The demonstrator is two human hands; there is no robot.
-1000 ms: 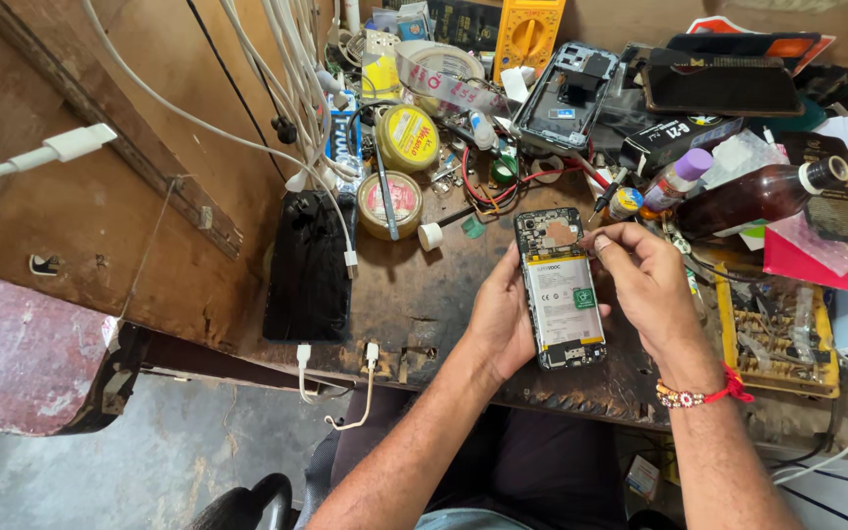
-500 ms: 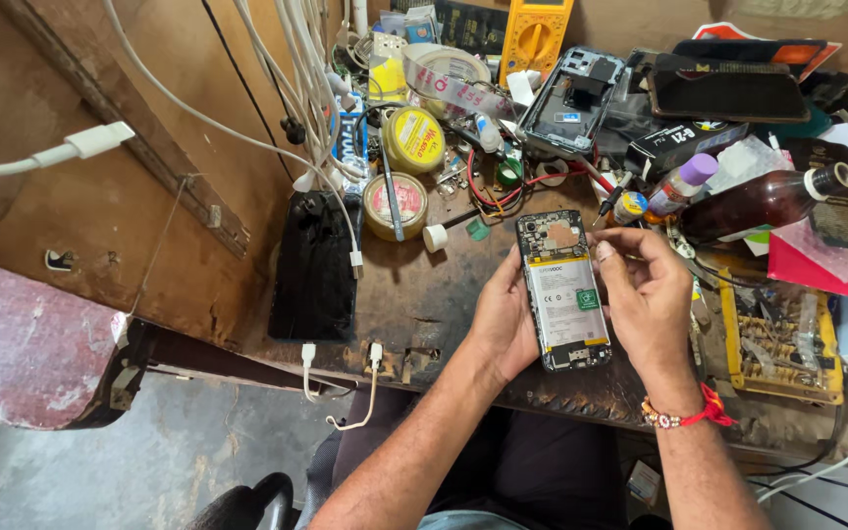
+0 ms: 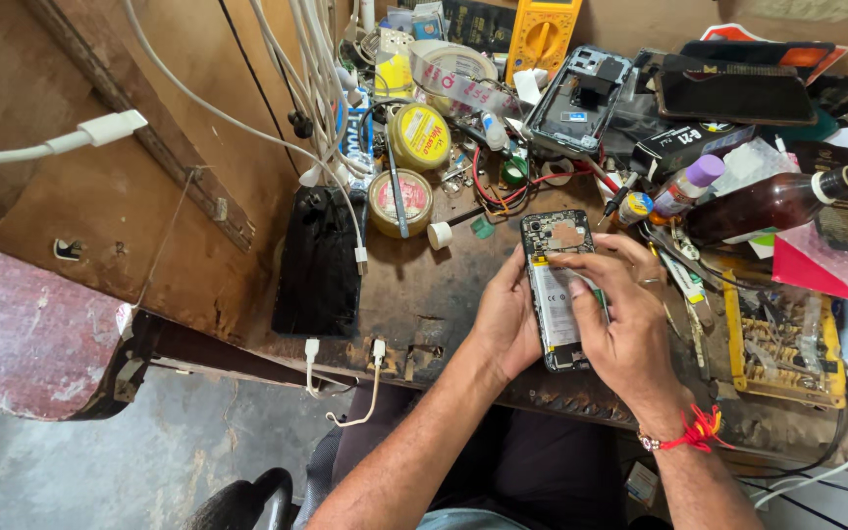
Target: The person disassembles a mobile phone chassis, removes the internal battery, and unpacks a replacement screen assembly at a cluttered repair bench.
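Note:
An opened phone (image 3: 558, 236) lies back-up on the worn workbench (image 3: 424, 294), its circuit board and battery exposed. My left hand (image 3: 503, 316) grips the phone's left edge. From the right, my right hand (image 3: 625, 324) reaches across it, with thumb and index fingertip pressed on the inner parts just below the board. A ring is on one finger and a red thread band (image 3: 694, 432) is on the wrist. I see no tool in that hand.
A black phone (image 3: 321, 260) lies left of my hands with white cables (image 3: 341, 98) over it. Two yellow tins (image 3: 417, 137), a multimeter (image 3: 542, 34), another stripped phone frame (image 3: 576, 98), a brown bottle (image 3: 768, 204) and a yellow parts tray (image 3: 782, 344) crowd the bench.
My right hand has moved from the phone's top right corner, where it held a thin tool, down over the middle of the phone. The left hand keeps its grip.

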